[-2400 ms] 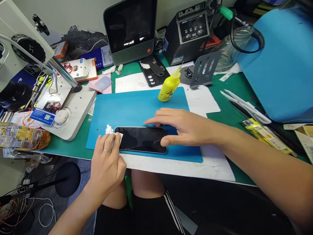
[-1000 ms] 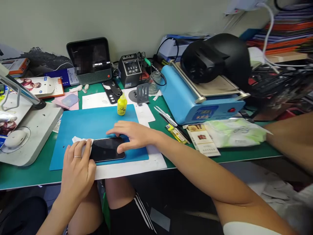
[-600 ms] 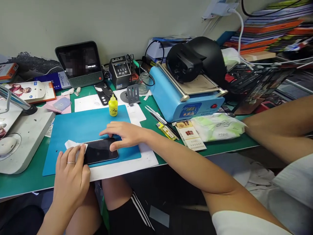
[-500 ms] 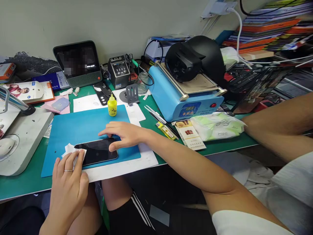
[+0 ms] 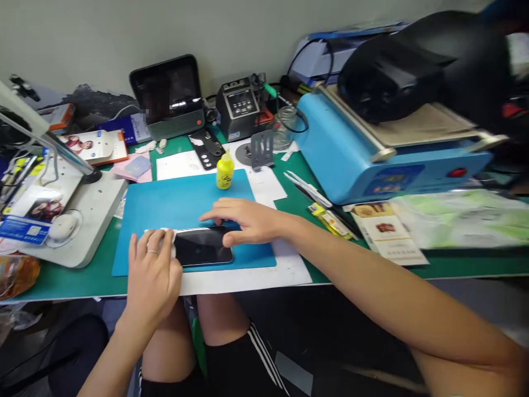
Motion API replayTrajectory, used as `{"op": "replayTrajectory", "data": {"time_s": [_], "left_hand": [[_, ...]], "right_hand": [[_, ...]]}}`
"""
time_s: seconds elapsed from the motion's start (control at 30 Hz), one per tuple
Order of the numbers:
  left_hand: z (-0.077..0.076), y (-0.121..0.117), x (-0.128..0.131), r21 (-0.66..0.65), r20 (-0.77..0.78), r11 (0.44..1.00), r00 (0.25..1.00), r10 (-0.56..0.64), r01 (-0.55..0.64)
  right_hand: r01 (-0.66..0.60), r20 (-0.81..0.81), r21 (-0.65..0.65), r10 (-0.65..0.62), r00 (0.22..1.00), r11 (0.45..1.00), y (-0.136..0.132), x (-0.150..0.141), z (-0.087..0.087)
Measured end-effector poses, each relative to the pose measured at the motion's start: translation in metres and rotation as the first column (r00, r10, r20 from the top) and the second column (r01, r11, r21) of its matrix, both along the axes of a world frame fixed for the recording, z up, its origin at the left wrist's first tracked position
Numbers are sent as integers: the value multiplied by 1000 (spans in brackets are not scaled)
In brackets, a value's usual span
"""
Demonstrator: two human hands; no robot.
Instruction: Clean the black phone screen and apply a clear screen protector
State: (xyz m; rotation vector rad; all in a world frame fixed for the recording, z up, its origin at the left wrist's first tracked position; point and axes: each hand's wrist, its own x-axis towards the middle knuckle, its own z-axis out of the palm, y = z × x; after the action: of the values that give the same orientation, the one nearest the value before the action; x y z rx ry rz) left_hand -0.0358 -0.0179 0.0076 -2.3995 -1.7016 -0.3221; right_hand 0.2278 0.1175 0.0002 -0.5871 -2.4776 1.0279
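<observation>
A dark-screened phone point(image 5: 203, 248) lies face up on the blue mat point(image 5: 173, 201). My left hand point(image 5: 154, 270) is at its left end, fingers pressed together on a folded white tissue point(image 5: 173, 242) that touches the phone. Most of the tissue is hidden under the fingers. Over the phone's right end is my right hand point(image 5: 248, 220), with the index finger stretched out past the far edge. The thumb is apart from the fingers and overlaps the phone's right edge. A yellow squeeze bottle point(image 5: 225, 172) stands upright on the mat behind the phone.
To the right is a blue heating machine point(image 5: 339, 149) with a black helmet point(image 5: 413, 66) on top. Tweezers point(image 5: 308, 190), a cigarette pack point(image 5: 388, 234) and a soft packet point(image 5: 463, 218) lie before it. A soldering station point(image 5: 237, 107) and a lamp base point(image 5: 99, 220) stand nearby.
The camera view has shifted, so the bench appears further right. My left hand and the tissue stay at the phone's left end; my right hand keeps its place over the right end.
</observation>
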Motion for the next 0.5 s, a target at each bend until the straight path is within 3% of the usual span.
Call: {"op": "replayTrajectory", "data": {"time_s": [0.23,0.5], "left_hand": [[1,-26,1,-59,-10,998,1000,1,-2],[-1,-13,4,-6,12,999,999,35,-35]], "right_hand": [[3,-9,1,-3,1000,1000,-2,0,-2],[8,-7,-10,-8,1000,1000,-2,0,-3]]}}
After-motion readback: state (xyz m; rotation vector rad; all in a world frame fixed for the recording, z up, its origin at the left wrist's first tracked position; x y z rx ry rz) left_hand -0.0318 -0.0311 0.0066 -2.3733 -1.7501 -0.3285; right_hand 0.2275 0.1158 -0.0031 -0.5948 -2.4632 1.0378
